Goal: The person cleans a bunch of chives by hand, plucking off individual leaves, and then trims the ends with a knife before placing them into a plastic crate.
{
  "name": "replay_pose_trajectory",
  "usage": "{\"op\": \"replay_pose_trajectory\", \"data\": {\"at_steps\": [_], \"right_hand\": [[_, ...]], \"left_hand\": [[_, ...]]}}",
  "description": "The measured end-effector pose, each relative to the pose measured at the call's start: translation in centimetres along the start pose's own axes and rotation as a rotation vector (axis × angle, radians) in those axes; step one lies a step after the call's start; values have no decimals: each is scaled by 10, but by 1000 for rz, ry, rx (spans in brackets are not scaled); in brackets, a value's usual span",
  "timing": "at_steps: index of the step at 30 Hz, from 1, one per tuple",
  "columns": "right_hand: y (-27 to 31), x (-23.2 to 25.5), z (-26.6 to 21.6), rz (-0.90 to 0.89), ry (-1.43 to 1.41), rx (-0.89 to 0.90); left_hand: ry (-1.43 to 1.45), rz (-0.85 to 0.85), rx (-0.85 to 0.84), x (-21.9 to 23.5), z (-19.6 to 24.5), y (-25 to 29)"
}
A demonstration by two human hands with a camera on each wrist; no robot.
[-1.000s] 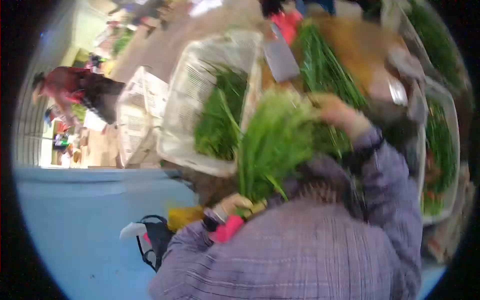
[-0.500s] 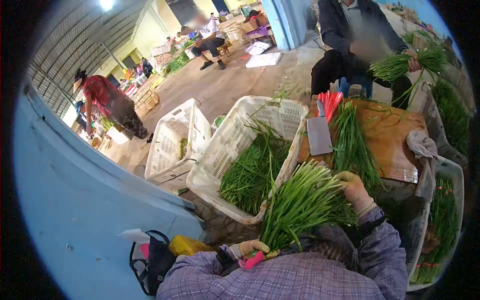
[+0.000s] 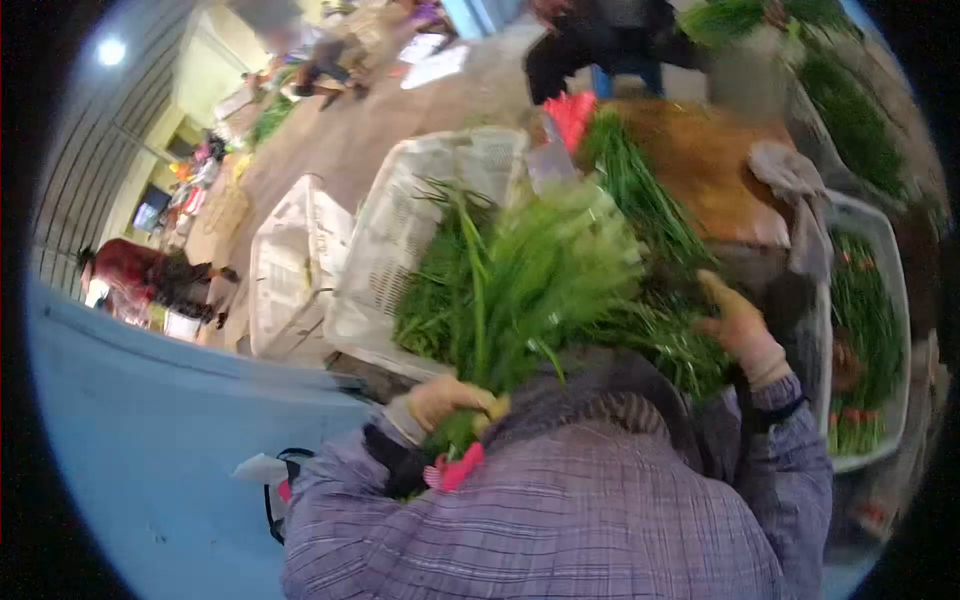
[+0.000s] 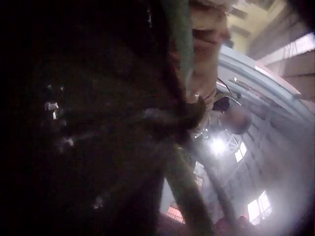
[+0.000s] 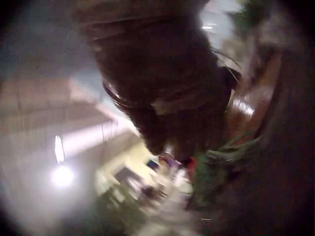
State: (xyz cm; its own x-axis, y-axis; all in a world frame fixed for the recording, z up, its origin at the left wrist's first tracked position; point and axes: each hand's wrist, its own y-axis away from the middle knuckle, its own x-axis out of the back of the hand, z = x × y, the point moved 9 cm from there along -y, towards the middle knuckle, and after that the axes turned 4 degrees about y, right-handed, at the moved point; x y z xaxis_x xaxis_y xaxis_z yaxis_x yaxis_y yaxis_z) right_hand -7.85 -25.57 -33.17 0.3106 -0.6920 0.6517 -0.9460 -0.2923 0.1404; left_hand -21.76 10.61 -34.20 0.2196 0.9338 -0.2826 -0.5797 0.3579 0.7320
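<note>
My left hand (image 3: 450, 405), in a pale glove, grips a thick bunch of garlic chives (image 3: 560, 265) low down, near my lap. The bunch fans upward and is blurred. In the left wrist view a green stalk (image 4: 184, 191) crosses below the fingers and the left side is dark. My right hand (image 3: 745, 330) is apart from the bunch, to its right, fingers and thumb spread and holding nothing. Loose chives (image 3: 690, 355) lie just left of it. A pink band (image 3: 457, 467) shows by my left wrist. The right wrist view is dark and blurred over the hand.
A white crate (image 3: 375, 300) with loose greens stands ahead, another white crate (image 3: 280, 290) to its left. A wooden board (image 3: 700, 170) bears a cleaver (image 3: 550, 165), red ties (image 3: 570, 118) and chives. At right is a crate (image 3: 905, 300) of tied bunches. A person (image 3: 610, 45) sits opposite.
My right hand has come off the bunch and moved away to its right, fingers spreading. The left hand keeps its grip, and the bunch stands more upright. The head view has swung.
</note>
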Motion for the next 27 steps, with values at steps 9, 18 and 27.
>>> {"op": "replay_pose_trajectory", "data": {"at_steps": [9, 18, 27], "right_hand": [[-9, -110, -92, -435, -1084, 215], [-9, -92, -71, -268, -1726, 350], [11, -50, -101, -290, -1549, 421]], "left_hand": [[-692, 146, -627, -77, 157, -37], [-1524, 451, -727, -100, 152, -44], [-1182, 459, -1062, -84, 155, -18]]}}
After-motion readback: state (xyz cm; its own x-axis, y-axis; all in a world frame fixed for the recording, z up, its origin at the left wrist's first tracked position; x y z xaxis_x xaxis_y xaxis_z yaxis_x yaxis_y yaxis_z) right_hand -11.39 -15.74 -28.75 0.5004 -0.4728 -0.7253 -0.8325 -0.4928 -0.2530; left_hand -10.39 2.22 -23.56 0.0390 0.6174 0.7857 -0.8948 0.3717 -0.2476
